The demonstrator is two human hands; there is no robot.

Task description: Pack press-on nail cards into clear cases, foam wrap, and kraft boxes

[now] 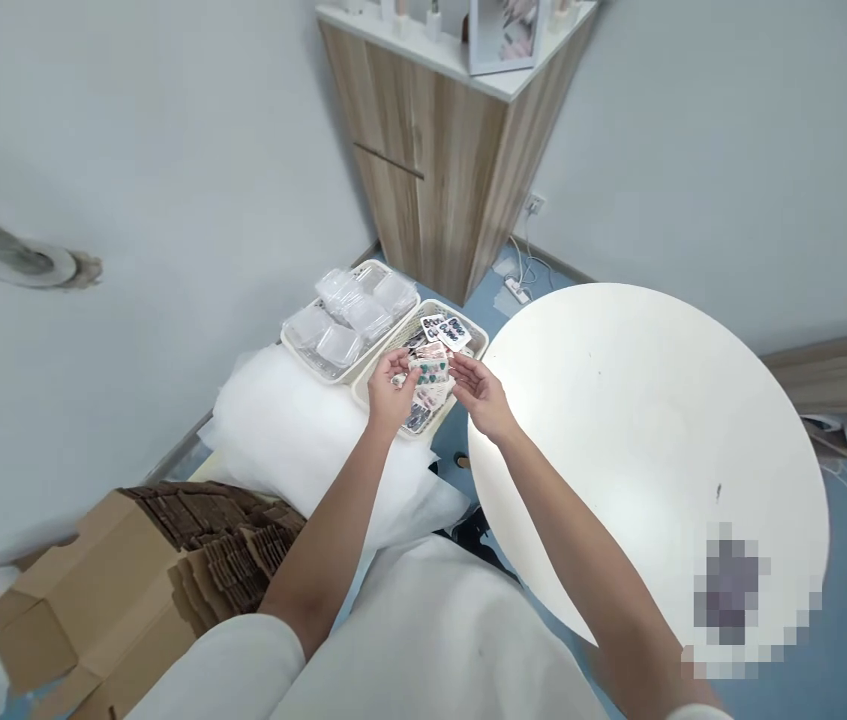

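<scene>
Left hand [391, 392] opposite right hand [486, 400]

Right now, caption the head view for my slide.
Left hand holding a patterned card, right hand beside it, over a basket of cards near a round white table.

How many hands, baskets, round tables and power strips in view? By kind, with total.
Hands: 2 (left hand, right hand)
Baskets: 2 (left basket, right basket)
Round table: 1
Power strip: 1
Total: 6

And here's a sm. flat pack [432, 373], green & pinkish bits showing, held over the wht. basket [460, 314]!
</scene>
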